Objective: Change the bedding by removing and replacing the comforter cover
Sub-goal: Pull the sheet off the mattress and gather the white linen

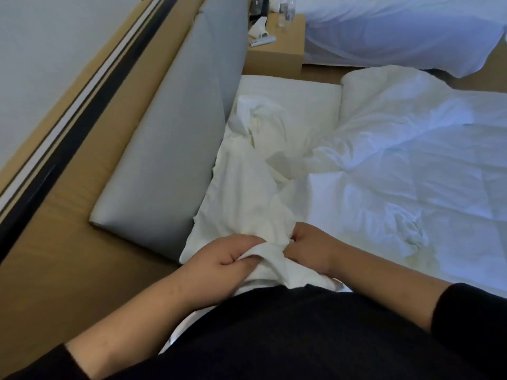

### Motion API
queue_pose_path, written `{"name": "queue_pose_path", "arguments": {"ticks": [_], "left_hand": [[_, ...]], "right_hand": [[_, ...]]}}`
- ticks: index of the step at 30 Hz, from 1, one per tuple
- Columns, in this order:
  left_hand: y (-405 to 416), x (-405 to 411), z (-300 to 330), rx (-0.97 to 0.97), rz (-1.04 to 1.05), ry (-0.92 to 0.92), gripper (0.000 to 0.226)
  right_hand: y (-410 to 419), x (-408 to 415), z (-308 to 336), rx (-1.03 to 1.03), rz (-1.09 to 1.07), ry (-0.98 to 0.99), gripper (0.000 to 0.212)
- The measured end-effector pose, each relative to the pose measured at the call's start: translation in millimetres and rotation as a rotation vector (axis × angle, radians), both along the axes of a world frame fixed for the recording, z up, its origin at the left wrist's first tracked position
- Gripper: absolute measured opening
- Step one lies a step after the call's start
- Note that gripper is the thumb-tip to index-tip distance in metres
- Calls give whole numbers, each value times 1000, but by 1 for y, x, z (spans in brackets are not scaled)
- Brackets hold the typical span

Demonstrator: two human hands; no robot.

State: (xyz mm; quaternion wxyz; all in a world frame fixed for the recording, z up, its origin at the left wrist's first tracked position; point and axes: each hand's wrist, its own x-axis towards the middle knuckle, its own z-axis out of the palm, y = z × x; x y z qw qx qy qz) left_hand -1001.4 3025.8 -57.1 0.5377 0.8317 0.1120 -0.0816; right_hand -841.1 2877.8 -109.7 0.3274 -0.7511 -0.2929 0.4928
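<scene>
A white comforter cover [247, 193] lies crumpled along the head of the bed, beside the grey padded headboard [175, 138]. Its near corner is bunched between both hands at the bed's near edge. My left hand [222, 259] pinches a fold of that fabric between thumb and fingers. My right hand [312, 248] is closed on the same bunch just to the right, knuckles up. The white quilted comforter [411, 174] spreads over the mattress to the right, rumpled and twisted toward the cover.
A wooden nightstand [274, 56] with bottles and small items stands beyond the headboard. A second bed with white bedding [397, 28] sits at the top right. A wooden wall panel [55, 242] runs along the left. My dark-clothed torso fills the bottom.
</scene>
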Motion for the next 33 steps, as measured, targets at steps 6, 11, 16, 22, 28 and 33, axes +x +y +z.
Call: {"name": "queue_pose_path", "arguments": {"ticks": [6,11,16,22,28,33], "left_hand": [[-18,-27,47,-162,107,-47,38],[-31,-2,18,-539,725,-42,25],[-24,8,-27,-187,912,152,35],[-25,21,-40,142,565,120,18],[-7,23,-40,27,706,7,12],[3,31,-39,-842,1136,14,34]], "right_hand": [[29,10,26,275,-247,27,13],[30,12,28,344,-400,165,23],[15,13,16,275,-405,259,15],[9,11,16,252,-268,306,22],[-3,20,13,375,-511,748,49],[-12,17,3,153,-144,96,49]]}}
